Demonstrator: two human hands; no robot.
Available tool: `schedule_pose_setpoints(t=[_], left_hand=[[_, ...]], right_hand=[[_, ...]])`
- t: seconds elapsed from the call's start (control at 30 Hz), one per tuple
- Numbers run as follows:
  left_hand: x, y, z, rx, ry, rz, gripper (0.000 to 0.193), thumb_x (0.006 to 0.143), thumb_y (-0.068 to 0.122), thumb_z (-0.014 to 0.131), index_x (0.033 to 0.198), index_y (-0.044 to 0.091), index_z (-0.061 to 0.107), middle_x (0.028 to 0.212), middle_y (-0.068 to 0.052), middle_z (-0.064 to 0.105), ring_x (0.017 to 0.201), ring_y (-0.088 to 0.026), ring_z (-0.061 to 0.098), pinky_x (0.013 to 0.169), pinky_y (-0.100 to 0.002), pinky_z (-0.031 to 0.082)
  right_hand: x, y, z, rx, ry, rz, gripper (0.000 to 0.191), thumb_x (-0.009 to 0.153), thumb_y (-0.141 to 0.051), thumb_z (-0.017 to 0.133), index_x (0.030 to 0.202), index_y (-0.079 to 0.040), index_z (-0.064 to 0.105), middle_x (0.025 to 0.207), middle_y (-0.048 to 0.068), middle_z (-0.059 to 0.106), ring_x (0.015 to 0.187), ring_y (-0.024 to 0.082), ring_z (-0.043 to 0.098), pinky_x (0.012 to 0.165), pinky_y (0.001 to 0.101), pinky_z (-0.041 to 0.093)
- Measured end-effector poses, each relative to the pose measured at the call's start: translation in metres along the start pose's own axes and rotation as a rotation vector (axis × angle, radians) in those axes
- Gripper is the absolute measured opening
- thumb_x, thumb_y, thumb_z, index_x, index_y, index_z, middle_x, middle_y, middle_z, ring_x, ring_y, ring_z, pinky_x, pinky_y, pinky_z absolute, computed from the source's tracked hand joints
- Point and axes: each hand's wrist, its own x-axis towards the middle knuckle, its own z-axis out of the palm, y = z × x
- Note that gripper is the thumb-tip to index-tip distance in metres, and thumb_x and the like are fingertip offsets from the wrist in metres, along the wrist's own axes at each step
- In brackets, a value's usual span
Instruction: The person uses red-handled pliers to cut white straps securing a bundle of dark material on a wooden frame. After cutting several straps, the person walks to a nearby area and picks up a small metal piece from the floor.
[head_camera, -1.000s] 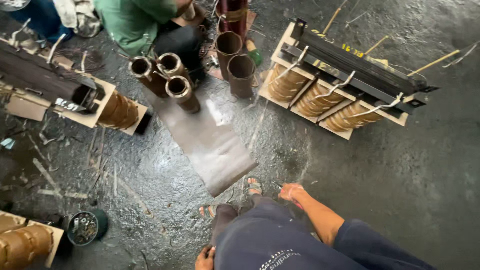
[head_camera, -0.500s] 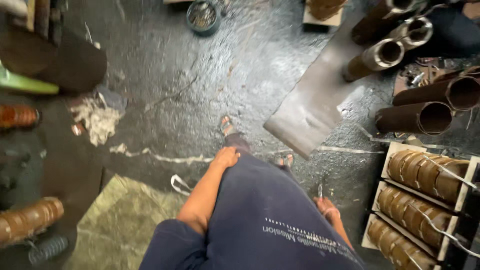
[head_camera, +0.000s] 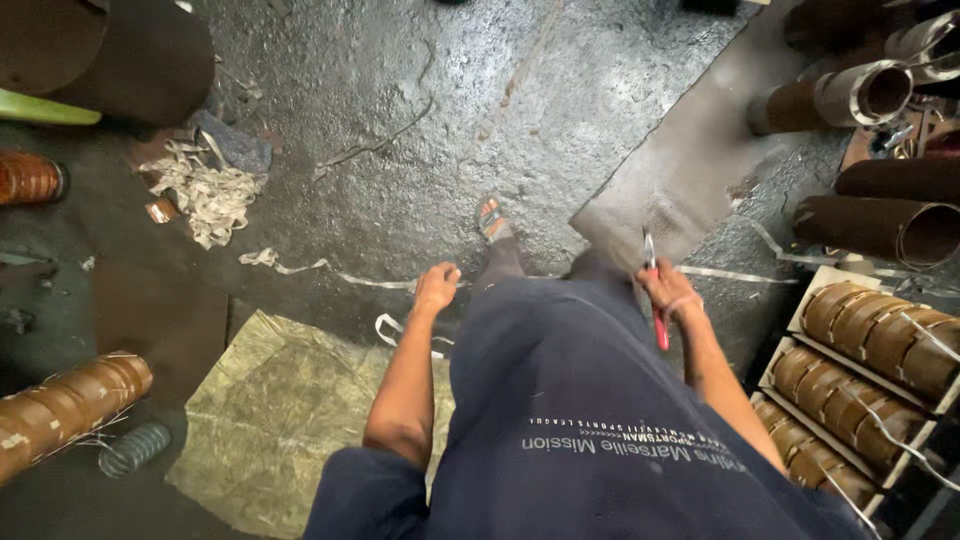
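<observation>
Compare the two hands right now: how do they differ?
The right hand is closed around red-handled pliers; the left hand holds nothing, fingers loosely curled. The right hand hangs beside the dark sheet, the left above the bare wet floor. Both hang low at the person's sides.

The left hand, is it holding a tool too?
No, the left hand hangs empty with loosely curled fingers, while only the right hand grips red-handled pliers.
</observation>
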Motion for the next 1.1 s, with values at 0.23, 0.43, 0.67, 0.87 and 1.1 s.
schedule_pose_setpoints(t=[0.23,0.43,0.67,0.87,1.1], left_hand=[[0.012,-0.010,-0.017,-0.175,0.087,-0.099,0.032,0.096,0.037,0.064,0.119,0.017,0.074,0.110,-0.018,0.075,0.107,-0.035,0.072,0.094,-0.044,0.055],[0.040,0.011,-0.027,-0.130,-0.082,-0.127,0.032,0.095,0.035,0.064,0.117,0.015,0.074,0.112,-0.016,0.075,0.108,-0.034,0.071,0.094,-0.045,0.054],[0.138,0.079,-0.078,-0.013,0.004,-0.146,0.032,0.096,0.037,0.064,0.119,0.016,0.074,0.116,-0.016,0.074,0.113,-0.035,0.068,0.097,-0.045,0.052],[0.252,0.218,-0.118,-0.088,0.106,-0.077,0.033,0.097,0.036,0.060,0.120,0.016,0.073,0.120,-0.015,0.072,0.114,-0.035,0.068,0.098,-0.043,0.053],[0.336,0.331,-0.129,-0.017,0.117,0.065,0.033,0.102,0.036,0.054,0.115,0.009,0.071,0.115,-0.020,0.071,0.110,-0.042,0.066,0.095,-0.049,0.052]], right_hand=[[0.050,-0.054,-0.031,-0.222,-0.098,0.038,0.058,0.090,-0.050,0.062,0.128,-0.007,0.061,0.118,0.027,0.071,0.115,0.042,0.067,0.099,0.0482,0.050],[0.088,-0.064,-0.051,-0.208,-0.121,0.123,0.060,0.091,-0.052,0.061,0.131,-0.007,0.062,0.119,0.025,0.070,0.115,0.042,0.066,0.098,0.0469,0.050],[0.160,-0.087,-0.111,-0.170,-0.178,0.078,0.056,0.094,-0.047,0.054,0.128,-0.003,0.063,0.114,0.025,0.073,0.112,0.038,0.071,0.092,0.0470,0.052],[0.251,-0.148,-0.242,-0.206,-0.171,-0.016,0.055,0.096,-0.049,0.049,0.126,-0.004,0.061,0.109,0.023,0.072,0.109,0.037,0.068,0.090,0.0459,0.049],[0.363,-0.215,-0.372,-0.068,-0.059,0.006,0.050,0.093,-0.045,0.053,0.114,-0.001,0.059,0.084,0.018,0.069,0.081,0.036,0.067,0.076,0.0482,0.053]])
